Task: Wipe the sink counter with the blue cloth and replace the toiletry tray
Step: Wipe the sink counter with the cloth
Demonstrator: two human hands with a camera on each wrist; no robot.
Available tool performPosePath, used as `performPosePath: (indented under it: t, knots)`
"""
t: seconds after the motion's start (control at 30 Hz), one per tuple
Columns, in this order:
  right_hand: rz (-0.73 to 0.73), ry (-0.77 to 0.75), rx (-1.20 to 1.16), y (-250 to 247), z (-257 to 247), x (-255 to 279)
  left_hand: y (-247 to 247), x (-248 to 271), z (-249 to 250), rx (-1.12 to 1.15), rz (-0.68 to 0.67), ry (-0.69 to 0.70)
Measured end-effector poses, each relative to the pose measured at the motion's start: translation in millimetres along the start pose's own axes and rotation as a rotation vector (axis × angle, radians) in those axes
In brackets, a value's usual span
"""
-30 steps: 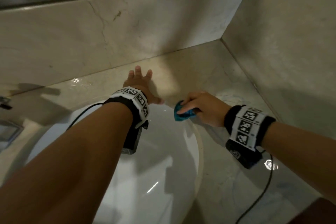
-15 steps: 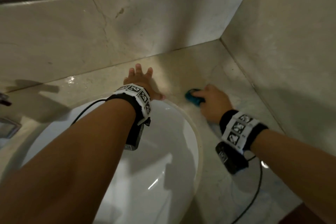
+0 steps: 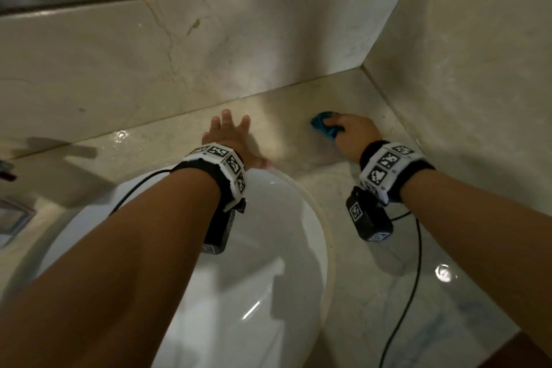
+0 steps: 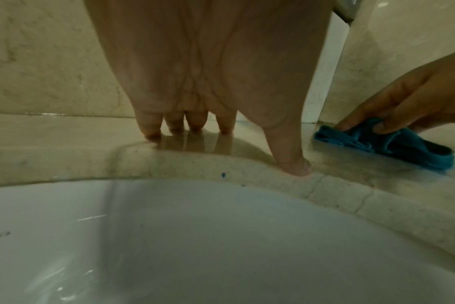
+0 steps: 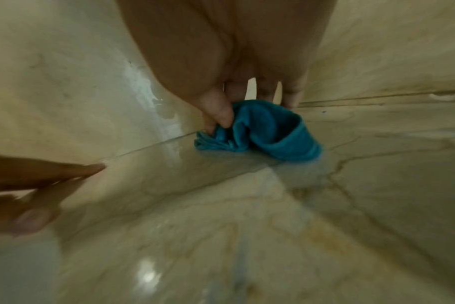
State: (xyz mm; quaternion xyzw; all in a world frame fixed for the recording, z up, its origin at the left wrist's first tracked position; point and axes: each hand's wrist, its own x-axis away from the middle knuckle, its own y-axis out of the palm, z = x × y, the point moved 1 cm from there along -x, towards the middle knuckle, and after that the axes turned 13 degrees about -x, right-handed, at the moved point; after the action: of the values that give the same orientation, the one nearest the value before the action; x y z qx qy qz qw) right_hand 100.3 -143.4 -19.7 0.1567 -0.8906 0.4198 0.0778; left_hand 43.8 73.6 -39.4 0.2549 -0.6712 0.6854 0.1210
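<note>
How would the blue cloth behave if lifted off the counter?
Likely floppy: the blue cloth lies bunched in soft folds under the right hand. Probably light, since fingertips alone pinch it. It may cling or drip, as the counter looks wet.

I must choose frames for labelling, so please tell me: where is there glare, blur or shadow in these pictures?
Head view: dim light, glare spots on the wet counter, arm shadows in the white basin. Left wrist view: fairly sharp, left hand dark and very near, fingers mirrored on the counter. Right wrist view: counter smeared by blur; blue cloth in the right hand is clearer.
</note>
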Motion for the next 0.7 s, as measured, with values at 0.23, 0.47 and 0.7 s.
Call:
performPosePath:
  t: [0.23,0.47,0.7]
  knots:
    - [-0.234,-0.307,0.122,39,-24,59,1,-3,1,-0.007,-0.001,-0.021]
    - [-0.061,-0.192,0.053,20,-37,-4,2,-3,0,0.021,0.003,-0.009]
    - [-0.182,-0.071,0.196,23,-54,-53,-3,4,1,0.035,-0.006,-0.006]
